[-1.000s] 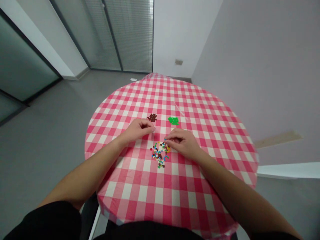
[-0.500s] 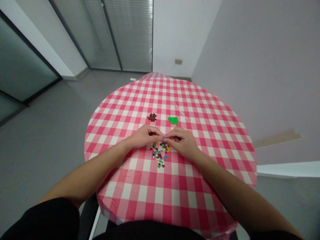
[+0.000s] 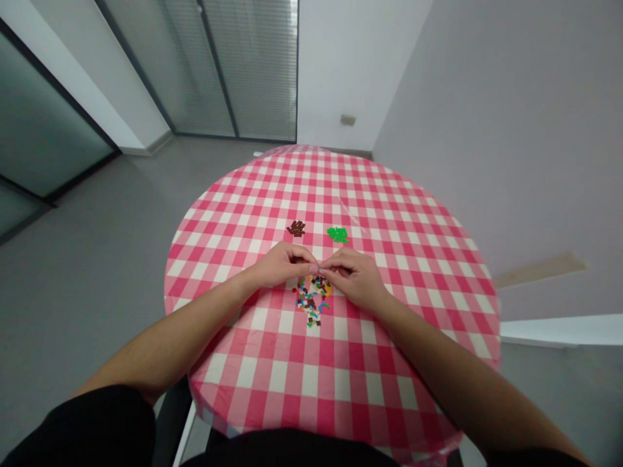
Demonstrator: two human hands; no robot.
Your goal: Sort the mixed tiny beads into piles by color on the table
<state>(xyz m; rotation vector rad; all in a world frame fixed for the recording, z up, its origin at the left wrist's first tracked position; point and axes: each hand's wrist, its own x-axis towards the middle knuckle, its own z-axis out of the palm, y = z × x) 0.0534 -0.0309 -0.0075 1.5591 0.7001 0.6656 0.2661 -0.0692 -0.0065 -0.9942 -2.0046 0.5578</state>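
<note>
Close fingertip work over a checked tablecloth (image 3: 389,389)

The pink-and-white tablecloth is lying beneath everything. Near its middle, the left hand (image 3: 285,264) and right hand (image 3: 357,275) are meeting, each narrowing to a thumb-and-finger pinch. Just on the wearer's side of the fingertips, a mixed heap (image 3: 311,303) of many-coloured bits is spreading loosely. Beyond the hands, a green pile (image 3: 337,234) is sitting to the right and a brown pile (image 3: 296,228) to the left, well apart.

Smallest of all, a blue piece (image 3: 319,268) is showing between the meeting fingertips, both hands apparently gripping it. The step in hand seems to be fitting or adjusting it; the next move is probably calling for light, steady pressure and close alignment.

Fingers are hiding most of the piece, so whether a second one is joining it cannot be told. Individual shapes in the heap are blurring together.
</note>
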